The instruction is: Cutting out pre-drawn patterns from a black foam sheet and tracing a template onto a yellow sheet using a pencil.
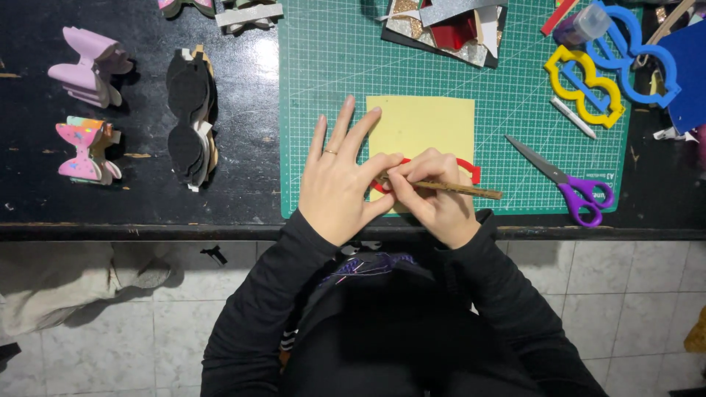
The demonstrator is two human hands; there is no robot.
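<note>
A pale yellow sheet (423, 125) lies on the green cutting mat (323, 66). A red outline template (471, 167) rests on the sheet's near part, mostly hidden under my hands. My left hand (340, 180) presses flat on the template and sheet, fingers spread, a ring on one finger. My right hand (434, 192) grips a brown pencil (460, 189), its tip against the template's left edge beside my left thumb.
Purple-handled scissors (570, 184) lie right of the sheet. Yellow (585, 84) and blue (625, 48) bow templates sit at the far right, with a white stick (573, 117). Glitter scraps (445, 26) lie at the top. Black (190, 114), pink (88, 66) and patterned bow pieces (87, 147) lie left.
</note>
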